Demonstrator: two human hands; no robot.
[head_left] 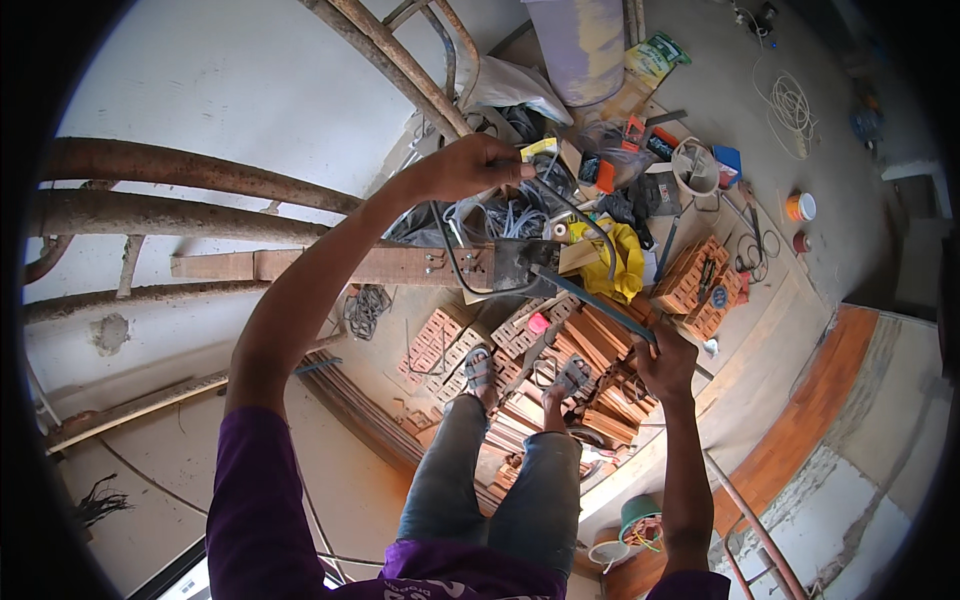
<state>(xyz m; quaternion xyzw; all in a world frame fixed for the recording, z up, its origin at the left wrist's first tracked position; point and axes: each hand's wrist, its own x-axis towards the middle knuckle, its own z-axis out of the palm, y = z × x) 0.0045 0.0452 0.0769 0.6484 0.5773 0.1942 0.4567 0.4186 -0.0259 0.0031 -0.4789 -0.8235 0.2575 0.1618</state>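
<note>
My left hand (480, 165) is closed around a thin dark bent steel rod (590, 222), which curves away to the right. Below it, a wooden plank (380, 267) carries a dark metal plate (520, 266) at its right end. Another dark bent length loops down to this plate; whether it is part of the same rod I cannot tell. Lower right, my right hand (665, 360) grips the end of a blue-grey metal bar (600, 305), whose other end meets the plate.
Rusty scaffold pipes (200, 165) cross at the left by the wall. Stacked hollow bricks (440, 345) lie around my feet, with more bricks (700, 285) to the right. A yellow bag (622, 250), a white bucket (696, 167) and tools clutter the floor beyond the plank.
</note>
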